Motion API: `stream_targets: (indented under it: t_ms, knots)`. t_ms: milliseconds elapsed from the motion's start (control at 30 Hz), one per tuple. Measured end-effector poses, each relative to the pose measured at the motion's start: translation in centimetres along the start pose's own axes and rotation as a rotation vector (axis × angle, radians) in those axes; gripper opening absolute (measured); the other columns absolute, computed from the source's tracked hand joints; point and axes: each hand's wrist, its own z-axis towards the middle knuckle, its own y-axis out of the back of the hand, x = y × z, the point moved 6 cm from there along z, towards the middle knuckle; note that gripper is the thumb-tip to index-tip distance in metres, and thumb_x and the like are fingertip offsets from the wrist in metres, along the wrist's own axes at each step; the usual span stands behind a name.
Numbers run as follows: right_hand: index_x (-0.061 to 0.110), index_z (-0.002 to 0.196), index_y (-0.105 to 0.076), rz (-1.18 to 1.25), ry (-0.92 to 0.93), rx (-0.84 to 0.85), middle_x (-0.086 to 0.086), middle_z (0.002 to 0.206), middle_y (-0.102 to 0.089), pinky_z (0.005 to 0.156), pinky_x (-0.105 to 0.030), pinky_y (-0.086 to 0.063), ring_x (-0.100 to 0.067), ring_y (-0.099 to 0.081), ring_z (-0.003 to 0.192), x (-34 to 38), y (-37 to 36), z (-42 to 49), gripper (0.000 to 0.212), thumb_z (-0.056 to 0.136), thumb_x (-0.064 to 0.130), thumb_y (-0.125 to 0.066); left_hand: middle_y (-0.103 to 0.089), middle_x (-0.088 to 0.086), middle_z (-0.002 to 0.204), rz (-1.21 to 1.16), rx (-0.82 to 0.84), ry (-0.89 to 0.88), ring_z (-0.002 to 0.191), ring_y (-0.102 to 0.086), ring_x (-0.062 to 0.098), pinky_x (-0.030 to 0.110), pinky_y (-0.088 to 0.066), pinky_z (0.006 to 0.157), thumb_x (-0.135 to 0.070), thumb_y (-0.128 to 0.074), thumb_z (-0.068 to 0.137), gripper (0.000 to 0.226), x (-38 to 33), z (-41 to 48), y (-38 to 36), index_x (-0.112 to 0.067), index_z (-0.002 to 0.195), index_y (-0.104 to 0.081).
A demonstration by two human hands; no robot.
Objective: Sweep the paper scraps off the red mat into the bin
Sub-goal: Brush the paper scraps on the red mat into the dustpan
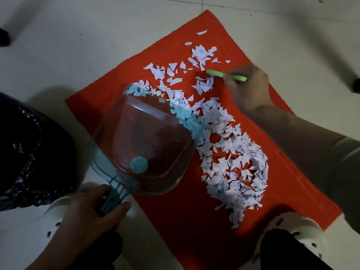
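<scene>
On the red mat (175,211), the left hand (93,209) gripped the dustpan (144,145) lip-down against the paper scraps (233,162) while the right hand (247,86) clasped a green brush (226,75) beyond them, apparently to sweep them in.

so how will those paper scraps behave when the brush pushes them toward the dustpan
The paper scraps look thin and very light, so they will probably slide easily but scatter or flutter under a fast stroke. Many overlap in a loose heap, so they will likely move in clumps. The red mat looks cloth-like, so some flat pieces may cling rather than reach the dustpan.
</scene>
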Motion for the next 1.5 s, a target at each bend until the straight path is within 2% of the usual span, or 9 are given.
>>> stream_targets:
  t_ms: [133, 300, 467, 567, 833, 933, 1100, 1333, 1500]
  knots:
    - [0.017, 0.082, -0.075, 0.096, -0.017, -0.042, 0.005, 0.077, -0.066, 0.061, -0.029, -0.048, -0.014, -0.059, 0.07, 0.8, 0.8, -0.9, 0.019, 0.084, 0.027, -0.059, -0.071, -0.011, 0.061, -0.002, -0.005, 0.02, 0.035, -0.059, 0.007, 0.009, -0.042, 0.037, -0.008, -0.082, 0.067, 0.021, 0.1, 0.3, 0.1, -0.014, 0.069, -0.062]
    - [0.015, 0.087, -0.076, 0.106, 0.037, -0.071, 0.014, 0.076, -0.061, 0.062, -0.018, -0.044, -0.005, -0.057, 0.071, 1.8, 0.8, -0.5, 0.022, 0.085, 0.022, -0.055, -0.071, -0.009, 0.064, 0.023, -0.008, 0.02, 0.035, -0.059, 0.009, 0.011, -0.042, 0.036, -0.011, -0.083, 0.066, 0.021, 0.0, 0.4, 0.2, -0.014, 0.067, -0.062]
    - [0.014, 0.095, -0.075, 0.059, 0.034, 0.085, 0.001, 0.091, -0.068, 0.065, -0.023, -0.045, -0.014, -0.058, 0.078, 1.4, -0.9, -0.2, 0.02, 0.091, 0.021, -0.057, -0.071, -0.013, 0.062, 0.01, 0.0, 0.042, 0.034, -0.059, 0.007, 0.007, -0.041, 0.035, -0.011, -0.083, 0.066, 0.022, 0.1, 0.4, 0.1, -0.017, 0.067, -0.062]
    - [0.02, 0.082, -0.075, 0.088, -0.026, 0.05, 0.003, 0.081, -0.069, 0.065, -0.035, -0.052, -0.017, -0.062, 0.074, 1.0, -0.3, -0.9, 0.021, 0.082, 0.032, -0.057, -0.07, -0.009, 0.058, 0.002, -0.009, 0.048, 0.033, -0.059, 0.007, 0.008, -0.042, 0.036, -0.011, -0.083, 0.066, 0.022, 0.2, 0.4, 0.1, -0.018, 0.067, -0.062]
    - [0.02, 0.063, -0.059, -0.051, -0.042, 0.089, -0.005, 0.072, -0.062, 0.06, -0.034, -0.042, -0.022, -0.052, 0.079, 0.2, -0.4, -1.2, 0.035, 0.085, 0.045, -0.048, -0.071, -0.004, 0.058, -0.026, -0.004, 0.068, 0.034, -0.059, 0.009, 0.009, -0.042, 0.036, -0.012, -0.081, 0.069, 0.018, 0.3, 0.6, 0.3, -0.015, 0.069, -0.063]
    - [0.024, 0.07, -0.065, -0.254, 0.021, 0.041, -0.001, 0.09, -0.057, 0.065, -0.031, -0.034, -0.023, -0.045, 0.102, 0.3, -0.2, -1.5, 0.038, 0.088, 0.05, -0.044, -0.071, -0.001, 0.059, -0.035, 0.002, 0.067, 0.036, -0.06, 0.011, 0.013, -0.045, 0.037, -0.012, -0.081, 0.07, 0.017, 0.3, 0.5, 0.4, -0.014, 0.07, -0.063]
    - [0.027, 0.086, -0.073, -0.261, 0.042, 0.101, -0.001, 0.095, -0.061, 0.058, -0.026, -0.038, -0.022, -0.057, 0.073, 0.6, -0.4, -2.1, 0.032, 0.087, 0.049, -0.05, -0.07, -0.001, 0.058, -0.031, -0.002, 0.054, 0.034, -0.059, 0.01, 0.013, -0.044, 0.037, -0.012, -0.08, 0.071, 0.018, 0.2, 0.6, 0.5, -0.015, 0.07, -0.063]
    - [0.025, 0.088, -0.076, -0.006, -0.013, 0.011, 0.003, 0.083, -0.072, 0.061, -0.039, -0.055, -0.021, -0.065, 0.07, 1.7, 1.1, -1.7, 0.017, 0.085, 0.032, -0.061, -0.071, -0.009, 0.062, -0.036, -0.006, 0.034, 0.032, -0.057, 0.005, 0.008, -0.041, 0.035, -0.011, -0.08, 0.07, 0.019, -0.1, 0.8, 0.7, -0.018, 0.068, -0.062]
    - [0.018, 0.098, -0.077, 0.034, -0.023, -0.125, 0.005, 0.09, -0.07, 0.069, -0.029, -0.047, -0.015, -0.062, 0.079, 1.1, 2.1, 0.6, 0.021, 0.09, 0.031, -0.062, -0.068, 0.003, 0.054, -0.106, 0.006, 0.044, 0.031, -0.056, 0.009, 0.01, -0.04, 0.033, -0.011, -0.079, 0.071, 0.025, -0.1, 1.1, 1.0, -0.027, 0.062, -0.062]
